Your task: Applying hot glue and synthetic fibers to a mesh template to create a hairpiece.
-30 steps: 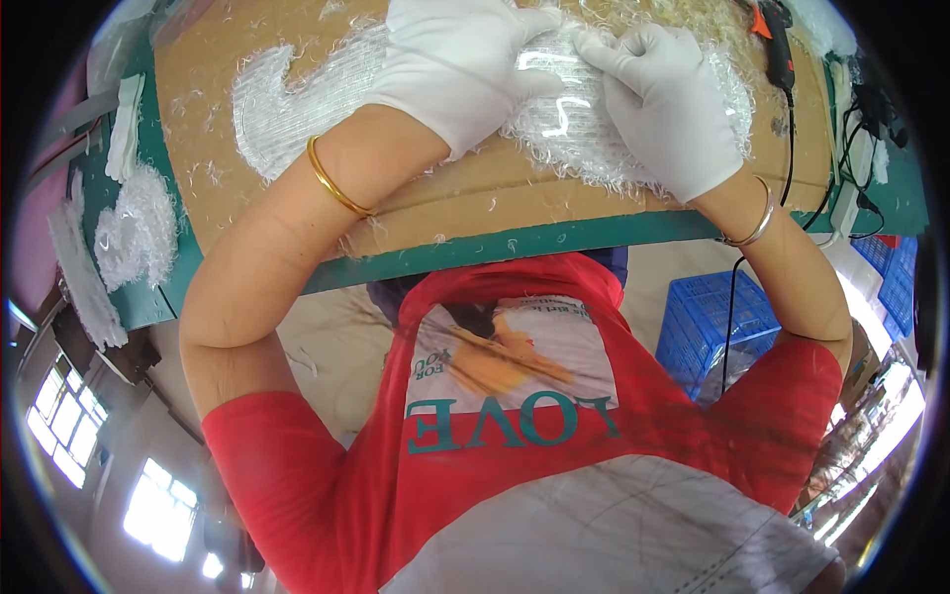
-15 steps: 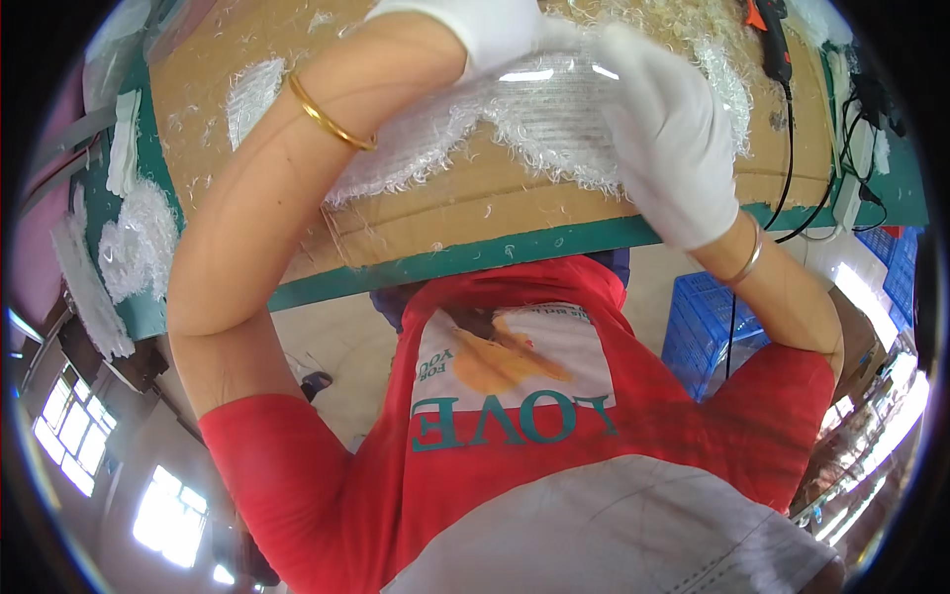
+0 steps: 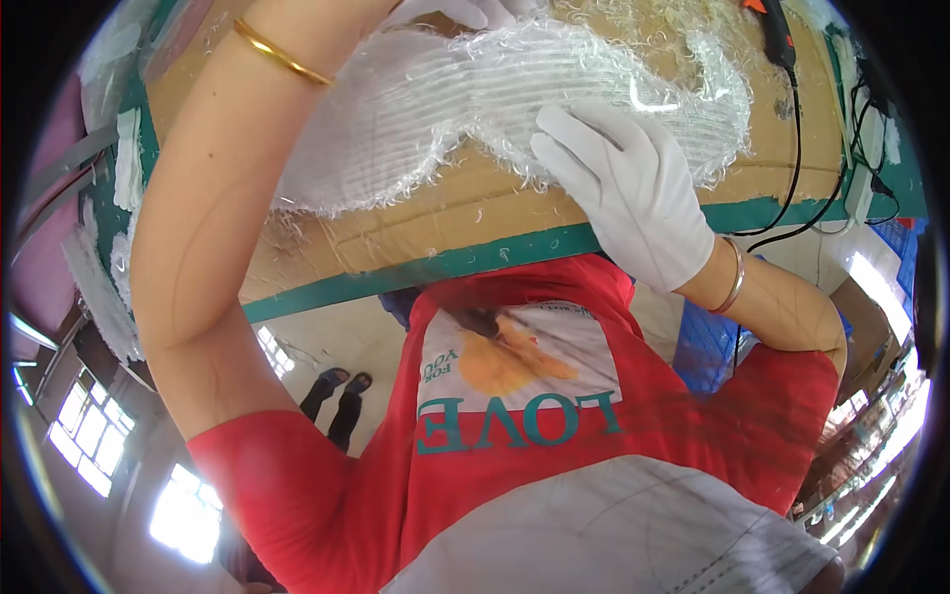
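A white, ribbed, translucent fibre sheet (image 3: 396, 129) with frayed, curly edges lies across brown cardboard (image 3: 416, 223). My right hand (image 3: 633, 183), in a white glove, rests at the sheet's near edge on the right, fingers stretched out and slightly apart. Nothing shows in its grip. At the top edge of the view, my left hand (image 3: 450, 10), also gloved, is partly cut off. Its visible fingers look extended against the far side of the sheet. Loose white fibre shreds (image 3: 633, 25) lie beyond the sheet.
The cardboard covers a green table (image 3: 416, 269). A black and orange corded hand tool (image 3: 777, 35) lies at the far right, its cord (image 3: 795, 148) running over the table edge. A blue plastic crate (image 3: 705, 342) stands below at the right. White scraps (image 3: 129, 158) lie at the left.
My right hand has come down and left from above the sheet, its fingers now opened out. My left hand has moved up and left, partly out of view. More of the sheet shows.
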Tool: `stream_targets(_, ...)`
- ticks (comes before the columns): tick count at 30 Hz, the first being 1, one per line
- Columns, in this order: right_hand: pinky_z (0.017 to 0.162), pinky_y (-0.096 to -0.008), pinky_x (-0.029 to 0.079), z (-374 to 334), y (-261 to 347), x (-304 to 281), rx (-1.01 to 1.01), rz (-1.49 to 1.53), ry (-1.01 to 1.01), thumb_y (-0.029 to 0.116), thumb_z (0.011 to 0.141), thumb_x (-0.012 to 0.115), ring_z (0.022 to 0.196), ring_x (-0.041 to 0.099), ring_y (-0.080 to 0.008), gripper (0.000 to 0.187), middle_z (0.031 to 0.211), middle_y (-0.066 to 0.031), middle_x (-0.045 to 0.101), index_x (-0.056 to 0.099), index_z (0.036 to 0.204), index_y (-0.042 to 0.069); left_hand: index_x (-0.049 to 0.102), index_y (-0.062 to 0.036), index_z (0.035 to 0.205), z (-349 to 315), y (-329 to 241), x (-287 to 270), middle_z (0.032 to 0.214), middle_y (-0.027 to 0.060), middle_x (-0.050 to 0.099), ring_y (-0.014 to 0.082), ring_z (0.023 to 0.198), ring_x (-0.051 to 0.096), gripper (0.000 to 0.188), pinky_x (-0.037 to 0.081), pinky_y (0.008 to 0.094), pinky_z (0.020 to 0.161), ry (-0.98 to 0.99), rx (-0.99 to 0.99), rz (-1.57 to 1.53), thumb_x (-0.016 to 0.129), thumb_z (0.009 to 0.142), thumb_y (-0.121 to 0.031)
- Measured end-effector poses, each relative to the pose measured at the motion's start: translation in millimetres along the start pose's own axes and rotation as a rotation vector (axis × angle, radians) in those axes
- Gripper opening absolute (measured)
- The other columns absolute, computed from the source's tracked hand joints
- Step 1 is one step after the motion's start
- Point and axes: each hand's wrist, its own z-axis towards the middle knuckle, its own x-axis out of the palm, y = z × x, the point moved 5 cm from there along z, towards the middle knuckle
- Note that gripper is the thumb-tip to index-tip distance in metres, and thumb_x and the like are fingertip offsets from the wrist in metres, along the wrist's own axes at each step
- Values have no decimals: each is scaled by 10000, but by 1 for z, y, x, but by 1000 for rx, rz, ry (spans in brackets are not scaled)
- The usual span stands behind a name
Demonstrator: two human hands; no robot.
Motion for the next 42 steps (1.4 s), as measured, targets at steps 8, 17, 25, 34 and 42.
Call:
stream_targets(8, 985, -427, 482, 1, 4, 1, 16, 84, 42, 109, 845, 590, 1250, 566, -306, 446, 1386, -98, 578, 630, 1284, 39, 740, -48, 856, 9, 5, 8, 644, 27, 563, 139, 534, 495, 293, 399, 295, 475, 344, 16, 71, 720, 948, -326)
stream_targets(17, 713, -333, 502, 1, 2, 4, -61, 27, -158, 94, 744, 654, 931, 596, -238, 314, 1123, -75, 581, 653, 1048, 17, 718, 20, 837, 15, 12, 13, 740, 166, 689, 246, 642, 632, 304, 513, 392, 625, 129, 425, 270, 669, 930, -266)
stream_targets(25, 839, -395, 509, -4, 1, 2, -95, 96, -92, 101, 798, 642, 1080, 601, -287, 375, 1241, -100, 612, 665, 1164, 22, 704, 31, 904, -7, 16, 30, 960, 286, 681, 452, 939, 651, 359, 506, 485, 871, -264, 523, 372, 514, 979, -264)
stream_targets(34, 930, -433, 484, 51, -87, -31, 358, 286, 44, 169, 826, 672, 1056, 620, -355, 385, 1127, -160, 668, 693, 1183, 28, 641, -7, 895, -33, 11, 34, 907, 239, 639, 436, 904, 617, 220, 490, 503, 826, -519, 648, 416, 596, 973, -208)
stream_targets(42, 752, -427, 523, 57, -87, -14, 420, 526, 4, 233, 913, 695, 830, 664, -344, 187, 882, -176, 703, 759, 955, 62, 598, -111, 886, -56, 14, 47, 812, 90, 544, 292, 784, 572, 114, 433, 432, 723, -911, 1080, 854, 677, 868, -191)
